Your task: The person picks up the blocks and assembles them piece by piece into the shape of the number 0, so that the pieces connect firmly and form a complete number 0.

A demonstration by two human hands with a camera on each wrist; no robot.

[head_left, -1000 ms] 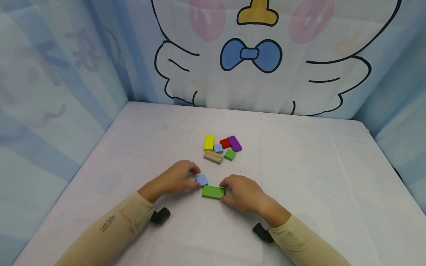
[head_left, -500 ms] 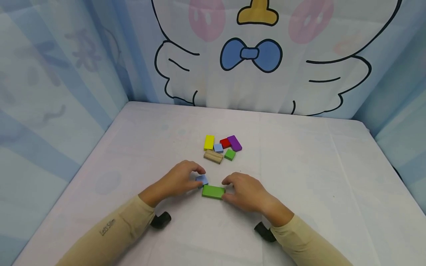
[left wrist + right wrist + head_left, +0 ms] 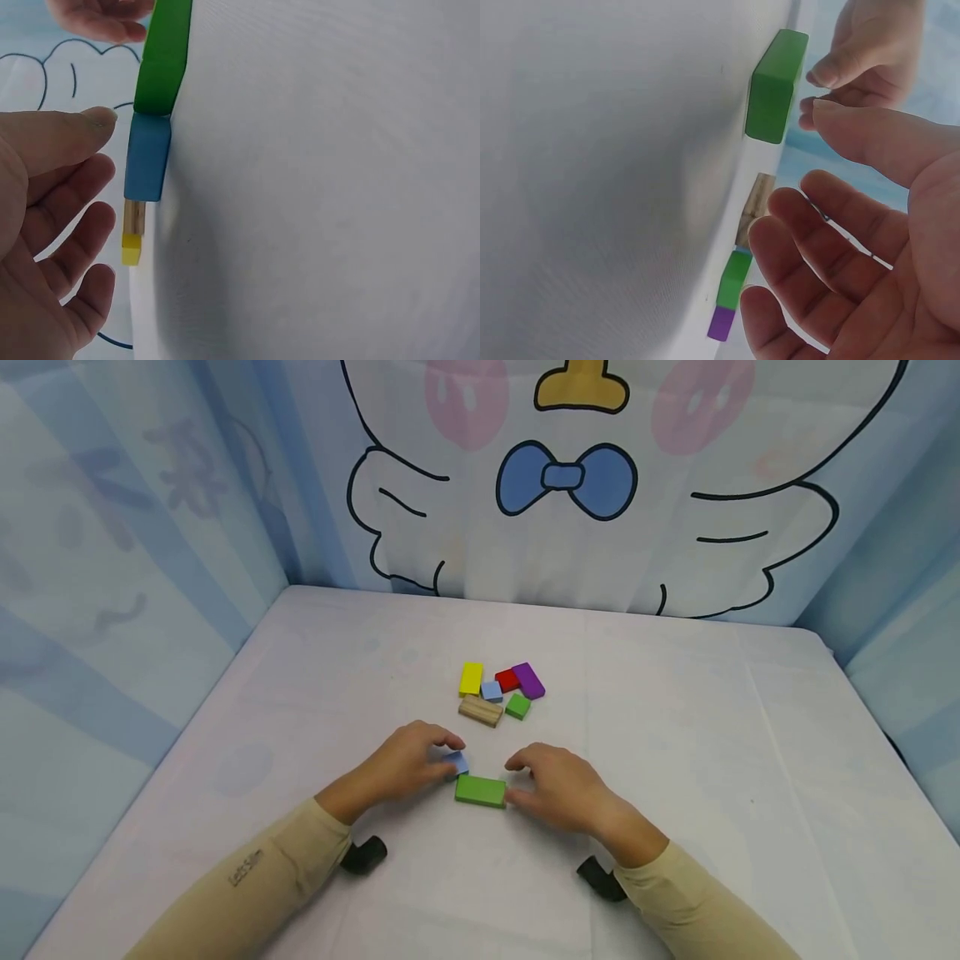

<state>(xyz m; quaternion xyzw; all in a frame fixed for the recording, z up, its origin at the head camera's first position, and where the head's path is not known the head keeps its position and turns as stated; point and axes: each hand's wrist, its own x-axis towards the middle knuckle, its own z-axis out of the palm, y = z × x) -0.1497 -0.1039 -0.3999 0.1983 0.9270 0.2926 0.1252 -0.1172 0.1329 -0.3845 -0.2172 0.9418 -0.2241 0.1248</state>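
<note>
A long green block lies flat on the table, one end near a small light-blue block. In the left wrist view, the blue block appears to meet the green block. My left hand is at the blue block's left, fingers loosely bent and thumb apart from them. The left wrist view shows a gap between these fingertips and the blue block. My right hand is by the green block's right end. In the right wrist view its relaxed fingers hold nothing, apart from the green block.
Farther back lies a cluster: yellow block, blue block, red block, purple block, small green block and wood-grained block. A patterned curtain stands behind the white table.
My right hand has drawn away from the green block, up and to the right. My left hand's fingers have loosened beside the blue block. The blocks show no clear movement.
</note>
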